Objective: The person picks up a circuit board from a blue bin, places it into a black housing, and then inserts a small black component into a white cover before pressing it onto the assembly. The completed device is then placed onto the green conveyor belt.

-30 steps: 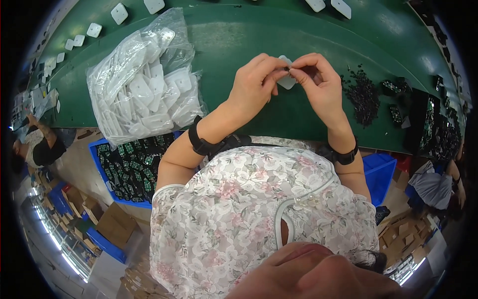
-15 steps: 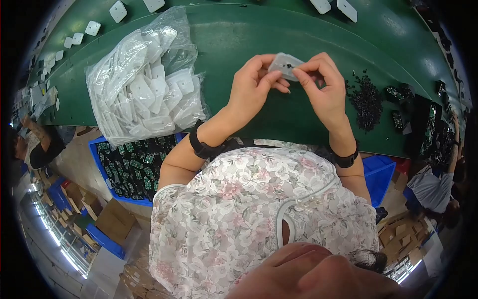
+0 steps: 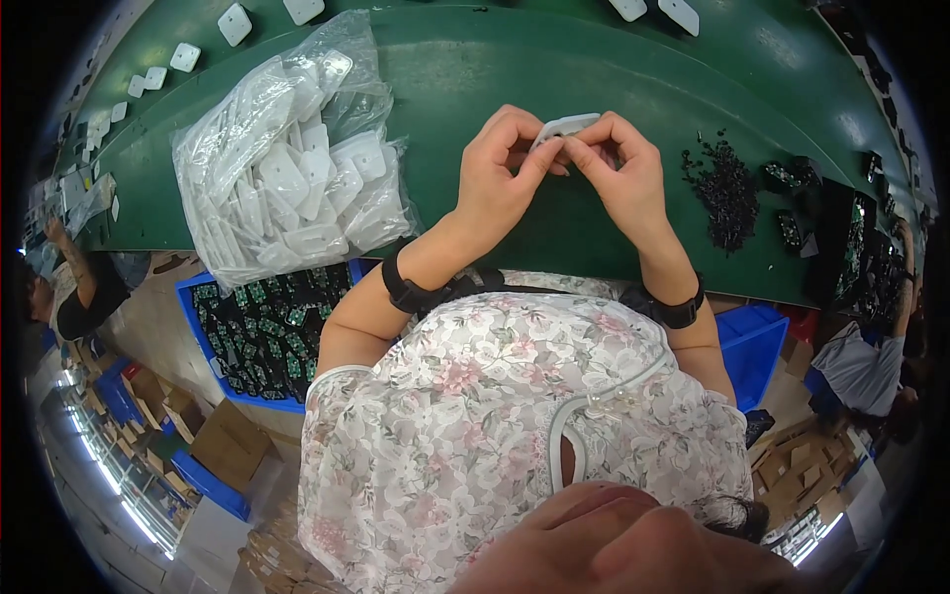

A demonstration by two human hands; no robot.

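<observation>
Clear plastic bag (image 3: 287, 158): at ten o'clock on the green counter (image 3: 465, 69), crumpled and see-through, stuffed with white flat plastic pieces.
Blue bin (image 3: 259, 335): at eight o'clock below the counter edge, rectangular, holding green-and-black boards.
Cardboard boxes (image 3: 233, 445): at seven o'clock on the floor, brown.

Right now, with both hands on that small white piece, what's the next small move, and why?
Probably a small turn of the white plastic piece to check its face: the left hand and right hand pinch it by its edges above the green table, held in the air.
</observation>
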